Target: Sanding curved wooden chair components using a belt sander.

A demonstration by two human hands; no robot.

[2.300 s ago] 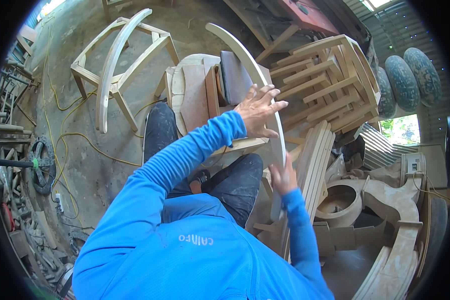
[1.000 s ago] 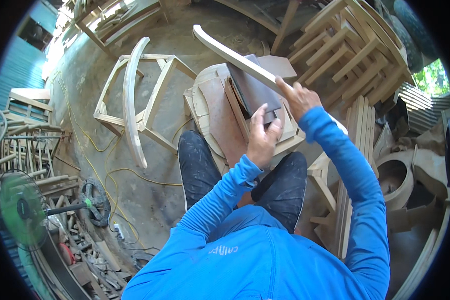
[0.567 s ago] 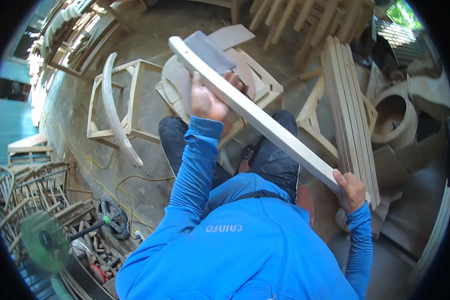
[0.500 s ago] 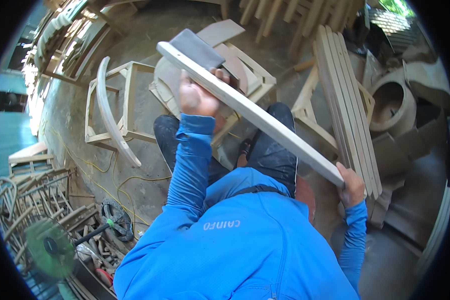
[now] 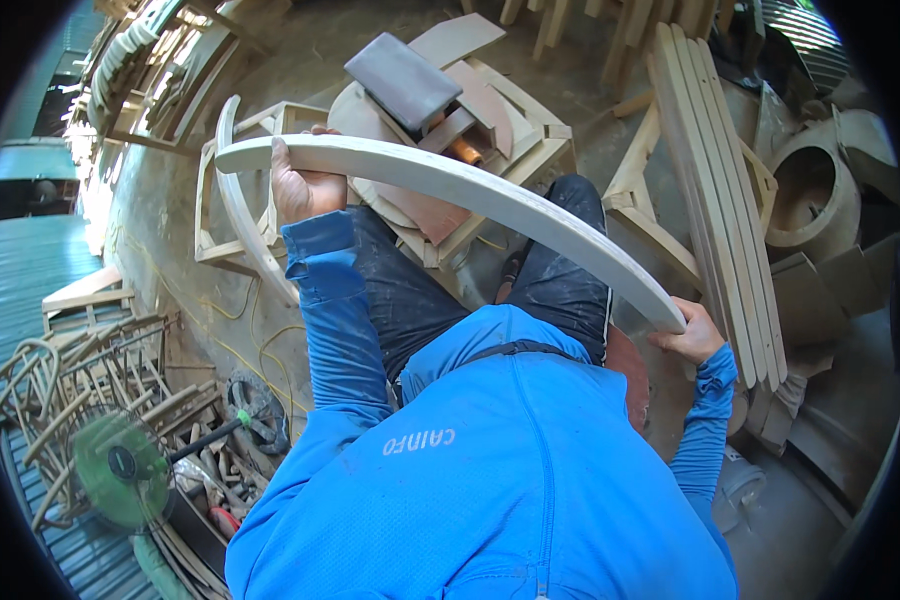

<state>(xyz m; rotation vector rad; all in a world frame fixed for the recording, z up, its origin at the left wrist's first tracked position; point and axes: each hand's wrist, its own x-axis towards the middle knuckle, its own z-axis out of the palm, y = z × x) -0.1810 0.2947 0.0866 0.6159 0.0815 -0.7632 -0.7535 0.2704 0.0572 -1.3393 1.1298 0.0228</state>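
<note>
The curved board (image 5: 470,187) is held up over the person's lap, with a hand at each end. The fingers of the left hand (image 5: 308,190) wrap around one end; those of the right hand (image 5: 698,335) are closed on the other. As far as can be judged, the curved board is already cut to its bend, but it is neither set down nor joined to anything. Beyond the curved board, a grey block (image 5: 405,82) sits above flat panels (image 5: 438,214); to the right of the curved board lie long planks (image 5: 715,200). A second curved piece (image 5: 242,225) is partly covered by the curved board's left end; whether they touch I cannot tell. The curved board also hides most left fingers, and an orange thing (image 5: 465,151) beyond it is too covered to identify.
</note>
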